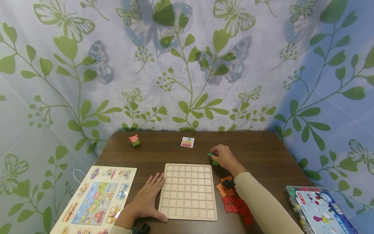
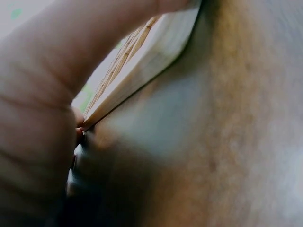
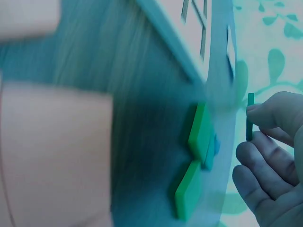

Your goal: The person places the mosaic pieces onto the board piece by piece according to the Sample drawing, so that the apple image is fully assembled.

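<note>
A square wooden grid board point(image 1: 188, 191) lies on the table with bare cells. My left hand point(image 1: 148, 197) is spread flat along its left side, fingertips and thumb at the edge. The left wrist view shows the thumb right at the board's side wall point(image 2: 161, 49). Beyond the board's far right corner, my right hand point(image 1: 224, 156) pinches a thin green tile point(image 3: 250, 118) between thumb and fingers, seen edge-on in the right wrist view. Several more green tiles point(image 3: 200, 132) lie on the table below that hand.
Orange tiles point(image 1: 222, 190) and red tiles point(image 1: 238, 205) lie right of the board, partly under my right forearm. A picture puzzle point(image 1: 122, 175) stands at left, a boxed set point(image 1: 318, 208) at right. A small card point(image 1: 187, 142) and pink figurine point(image 1: 134, 140) are at the back.
</note>
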Motion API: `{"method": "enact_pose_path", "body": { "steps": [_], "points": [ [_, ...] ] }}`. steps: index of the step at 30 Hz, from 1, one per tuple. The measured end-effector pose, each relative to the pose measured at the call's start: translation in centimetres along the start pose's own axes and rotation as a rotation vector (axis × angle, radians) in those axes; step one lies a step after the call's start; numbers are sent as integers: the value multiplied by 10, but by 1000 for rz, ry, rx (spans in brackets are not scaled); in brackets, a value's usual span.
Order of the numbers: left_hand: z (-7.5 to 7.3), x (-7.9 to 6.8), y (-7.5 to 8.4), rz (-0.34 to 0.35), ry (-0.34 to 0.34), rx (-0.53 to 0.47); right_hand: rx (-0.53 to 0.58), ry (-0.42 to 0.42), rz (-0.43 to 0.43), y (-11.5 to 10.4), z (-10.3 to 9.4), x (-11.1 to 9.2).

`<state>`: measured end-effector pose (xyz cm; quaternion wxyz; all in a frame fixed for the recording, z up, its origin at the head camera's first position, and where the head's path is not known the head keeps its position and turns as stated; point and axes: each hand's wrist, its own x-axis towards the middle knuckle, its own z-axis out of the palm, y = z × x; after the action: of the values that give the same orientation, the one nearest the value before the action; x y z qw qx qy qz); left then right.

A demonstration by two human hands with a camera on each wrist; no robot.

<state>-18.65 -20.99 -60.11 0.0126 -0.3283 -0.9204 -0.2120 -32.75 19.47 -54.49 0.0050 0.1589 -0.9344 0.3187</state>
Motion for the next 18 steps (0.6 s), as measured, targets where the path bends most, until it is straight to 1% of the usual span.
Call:
{"method": "enact_pose_path", "body": {
  "steps": [6,11,18],
  "points": [
    [0,0,0,2,1,-10,30,4,-50,-16,10,1],
    [0,-1,1,8,-3,-9,26,-2,-44,-26,19,0],
    [0,-2,1,33,33,-7,41,-30,-46,-38,26,-6]
  ]
}}
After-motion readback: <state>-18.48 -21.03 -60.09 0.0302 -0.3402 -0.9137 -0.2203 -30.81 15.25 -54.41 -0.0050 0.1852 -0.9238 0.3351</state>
